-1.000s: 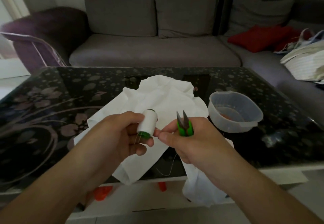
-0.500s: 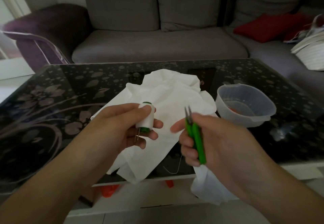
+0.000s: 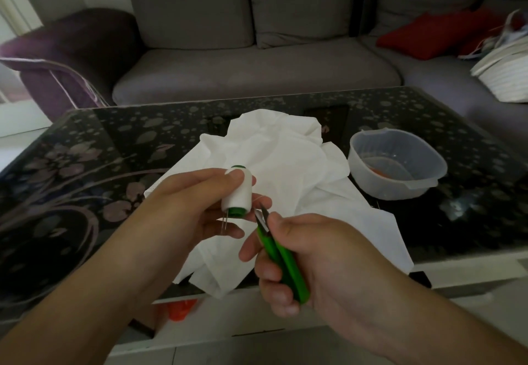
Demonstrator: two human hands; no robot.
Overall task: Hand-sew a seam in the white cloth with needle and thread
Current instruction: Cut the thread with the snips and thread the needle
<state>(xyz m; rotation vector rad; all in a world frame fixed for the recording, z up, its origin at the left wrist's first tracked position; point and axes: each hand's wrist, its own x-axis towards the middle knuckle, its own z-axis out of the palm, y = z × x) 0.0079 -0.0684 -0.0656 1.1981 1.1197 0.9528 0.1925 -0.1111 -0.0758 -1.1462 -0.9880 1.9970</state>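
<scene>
Head view, from left to right: the left hand (image 3: 194, 207) holds a spool of white thread (image 3: 237, 193) upright, thumb on its top and fingers curled behind it; two thin needles (image 3: 225, 219) stick down under the spool. Just beside it, the right hand (image 3: 311, 259) has its fingers wrapped round green thread snips (image 3: 281, 256), the blade tips pointing up close to the spool. Behind both hands the white cloth (image 3: 285, 159) lies crumpled on the dark glass table (image 3: 85, 164). Right of the cloth stands a clear plastic bowl (image 3: 397, 161).

A clear plastic bowl (image 3: 397, 164) sits on the dark floral table (image 3: 85, 170), before a grey sofa (image 3: 257, 70).
</scene>
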